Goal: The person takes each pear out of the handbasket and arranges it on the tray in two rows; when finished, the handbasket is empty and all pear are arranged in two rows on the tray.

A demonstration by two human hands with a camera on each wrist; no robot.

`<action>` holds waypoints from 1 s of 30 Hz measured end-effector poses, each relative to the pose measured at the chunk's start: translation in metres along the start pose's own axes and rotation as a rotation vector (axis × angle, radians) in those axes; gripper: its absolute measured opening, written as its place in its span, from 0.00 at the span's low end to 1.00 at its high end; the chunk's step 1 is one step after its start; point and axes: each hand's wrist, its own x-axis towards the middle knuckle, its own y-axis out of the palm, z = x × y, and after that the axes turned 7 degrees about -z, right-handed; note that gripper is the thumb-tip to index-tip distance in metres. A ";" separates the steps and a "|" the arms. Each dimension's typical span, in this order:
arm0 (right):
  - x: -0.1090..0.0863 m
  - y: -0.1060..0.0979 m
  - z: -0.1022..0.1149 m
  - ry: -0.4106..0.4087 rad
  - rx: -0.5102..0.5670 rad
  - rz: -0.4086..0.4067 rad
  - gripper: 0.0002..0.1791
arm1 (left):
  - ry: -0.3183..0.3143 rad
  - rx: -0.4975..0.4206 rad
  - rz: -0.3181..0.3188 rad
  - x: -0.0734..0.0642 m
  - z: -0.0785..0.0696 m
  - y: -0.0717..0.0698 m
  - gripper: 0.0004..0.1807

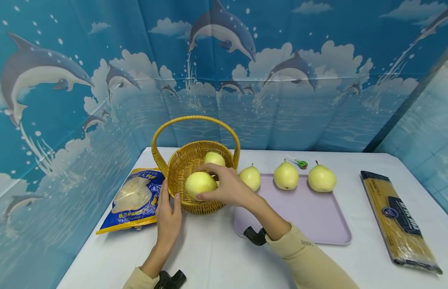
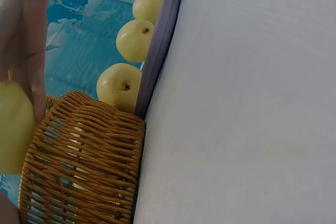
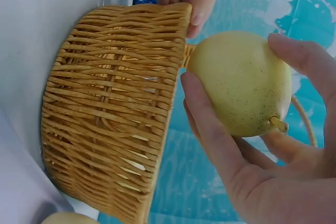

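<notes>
Yellow-green pear [image 1: 200,184] pinched in the right grip [image 1: 229,186], above the mouth of the wicker basket [image 1: 204,208].
From my station I read "ETTE" along the top of the blue bag [image 1: 131,198], with Chinese characters below; white lettering on the long yellow packet [image 1: 397,216] defeats me. I see the right grip parted to the pear's width, thumb opposite fingers, stem toward the palm, forearm reaching in from lower right. My left grip [image 1: 168,218] is released, fingers extended against the basket's near-left side. Three more pears [image 1: 286,175] stand along the far side of the lilac tray [image 1: 300,216].
</notes>
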 end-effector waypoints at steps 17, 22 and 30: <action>-0.060 -0.024 -0.022 0.021 0.198 0.133 0.36 | 0.005 -0.004 -0.013 0.001 0.000 -0.003 0.34; -0.074 -0.029 -0.037 0.047 0.221 0.162 0.35 | 0.011 -0.002 -0.022 0.002 -0.001 -0.004 0.35; -0.091 -0.035 -0.063 0.046 0.128 0.214 0.33 | 0.012 -0.015 -0.021 0.001 0.001 0.001 0.35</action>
